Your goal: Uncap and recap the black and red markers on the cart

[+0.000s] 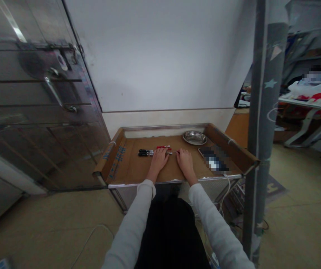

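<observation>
My left hand (159, 157) rests on the table with its fingers curled over several black pens (145, 152), whose dark ends stick out on its left. A red pen (163, 147) lies just beyond its fingertips. Between my two hands a small, thin piece (174, 152) shows, too small to name. My right hand (185, 158) is beside it, fingers closed and tips touching its right end. To the right, apart from that hand, lies a phone (213, 160) with a lit, blurred screen.
A cardboard-covered table (132, 172) has raised cardboard sides. A round metal dish (194, 138) stands at its back right. A white cable (228, 186) hangs from the phone over the front edge. A grey post (261, 130) rises at the right; a metal door (37, 97) is left.
</observation>
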The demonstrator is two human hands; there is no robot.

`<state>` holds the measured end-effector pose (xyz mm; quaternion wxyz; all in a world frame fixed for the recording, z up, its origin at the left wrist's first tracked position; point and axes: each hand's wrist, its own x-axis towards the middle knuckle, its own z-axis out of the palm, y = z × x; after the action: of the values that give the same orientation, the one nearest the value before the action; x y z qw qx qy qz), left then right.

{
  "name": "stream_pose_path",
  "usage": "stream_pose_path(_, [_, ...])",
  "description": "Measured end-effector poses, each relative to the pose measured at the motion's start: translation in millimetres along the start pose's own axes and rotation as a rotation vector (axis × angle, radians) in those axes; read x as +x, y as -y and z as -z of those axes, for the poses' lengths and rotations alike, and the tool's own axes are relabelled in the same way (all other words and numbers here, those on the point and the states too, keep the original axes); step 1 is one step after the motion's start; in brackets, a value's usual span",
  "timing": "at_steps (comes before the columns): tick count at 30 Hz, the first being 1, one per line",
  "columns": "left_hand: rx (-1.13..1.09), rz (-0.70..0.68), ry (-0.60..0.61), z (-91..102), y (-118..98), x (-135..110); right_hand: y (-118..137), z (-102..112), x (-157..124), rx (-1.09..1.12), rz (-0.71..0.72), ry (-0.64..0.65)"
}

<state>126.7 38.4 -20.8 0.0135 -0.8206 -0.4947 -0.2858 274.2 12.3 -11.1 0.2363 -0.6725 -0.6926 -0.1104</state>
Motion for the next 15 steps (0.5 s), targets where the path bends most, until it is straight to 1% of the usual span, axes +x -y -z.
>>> stream_pose_path(2, [0.045, 0.008, 0.015, 0.7, 0, -1, 0, 0, -1, -0.033, -0.035, -0.001])
stream_pose_path(4, [0.064, 0.006, 0.027, 1.7, -1, -1, 1, 1, -2, -0.046, -0.039, 0.001])
stream_pose_path(9, [0.019, 0.010, 0.002, 6.1, -4, -1, 3, 5, -1, -0.011, 0.054, 0.031])
stream_pose_path(12, [-0.021, -0.011, 0.008, 10.8, -7, -1, 5, 8, -1, 0.054, 0.097, 0.044])
stream_pose_path(15, [-0.035, -0.018, 0.003, 16.4, -10, -2, 7, 8, -2, 0.227, 0.192, 0.047])
